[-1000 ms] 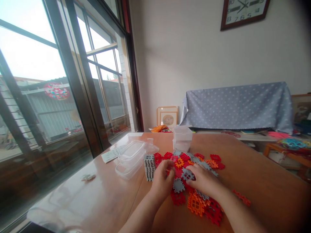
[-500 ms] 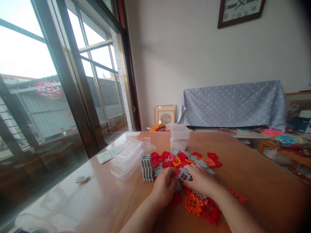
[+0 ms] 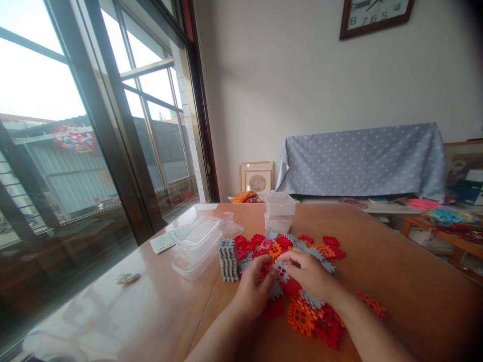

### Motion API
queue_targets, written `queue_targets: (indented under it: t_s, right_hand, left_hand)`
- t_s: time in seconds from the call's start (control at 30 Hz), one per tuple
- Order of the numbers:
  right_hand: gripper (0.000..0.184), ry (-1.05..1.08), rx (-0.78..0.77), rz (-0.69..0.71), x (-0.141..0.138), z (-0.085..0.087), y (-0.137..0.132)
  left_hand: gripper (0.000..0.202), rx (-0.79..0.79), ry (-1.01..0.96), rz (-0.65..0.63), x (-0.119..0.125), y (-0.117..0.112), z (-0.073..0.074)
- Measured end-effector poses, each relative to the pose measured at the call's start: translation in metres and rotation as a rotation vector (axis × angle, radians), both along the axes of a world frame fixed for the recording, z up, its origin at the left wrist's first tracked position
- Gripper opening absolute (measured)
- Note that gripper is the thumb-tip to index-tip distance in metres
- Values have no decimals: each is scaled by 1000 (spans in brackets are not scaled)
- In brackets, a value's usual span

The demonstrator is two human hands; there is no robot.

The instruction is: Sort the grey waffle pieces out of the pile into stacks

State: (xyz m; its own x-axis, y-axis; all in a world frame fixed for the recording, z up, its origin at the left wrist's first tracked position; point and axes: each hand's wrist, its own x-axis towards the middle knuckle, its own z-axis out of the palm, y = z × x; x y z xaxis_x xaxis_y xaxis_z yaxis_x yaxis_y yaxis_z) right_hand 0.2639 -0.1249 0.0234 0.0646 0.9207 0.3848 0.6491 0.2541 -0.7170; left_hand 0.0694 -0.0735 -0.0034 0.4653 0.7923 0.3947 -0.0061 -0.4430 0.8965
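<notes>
Between my two hands is a grey interlocking plastic tile [image 3: 281, 271] with a small window grid. My right hand [image 3: 306, 271] pinches its right side. The fingers of my left hand [image 3: 257, 284] curl closed against its left edge. Below and around them spreads a loose pile of red, orange and grey notched tiles; an orange windowed tile [image 3: 301, 317] and a red tile [image 3: 328, 329] lie toward me. Left of my left hand stands a neat stack of grey tiles [image 3: 228, 260].
Clear plastic boxes [image 3: 196, 249] lie on the left of the wooden table [image 3: 377, 261]. Stacked clear containers [image 3: 279, 211] stand behind the pile. A printed sheet [image 3: 168, 240] and a small crumpled item [image 3: 127, 277] are farther left.
The grey tile has moved slightly left in my right hand and now meets my left fingers. My hands have drawn closer together.
</notes>
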Motion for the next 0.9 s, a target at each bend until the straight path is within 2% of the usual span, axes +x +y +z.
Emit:
queue_targets:
  t_s: [0.1, 0.17, 0.27, 0.37, 0.5, 0.7, 0.9]
  right_hand:
    - [26, 61, -36, 69, -5, 3, -2]
    - [25, 105, -29, 45, -9, 1, -2]
    - [31, 149, 26, -26, -15, -3, -1]
    - [43, 117, 35, -36, -20, -5, -1]
    - [56, 35, 54, -57, -30, -5, -4]
    - [53, -70, 88, -153, -38, -7, -3]
    - [44, -127, 129, -153, -33, -15, 2]
  left_hand:
    - [37, -184, -103, -115, 2, -1, 3]
    - [38, -322, -174, -170, 3, -1, 4]
    - [40, -443, -280, -137, 2, 1, 7]
    - [41, -498, -357, -86, 0, 3, 12]
    - [45, -571, -431, -96, -1, 2, 18]
    - [45, -638, -514, -140, -2, -3, 24]
    - [39, -681, -556, -202, -5, -4, 22]
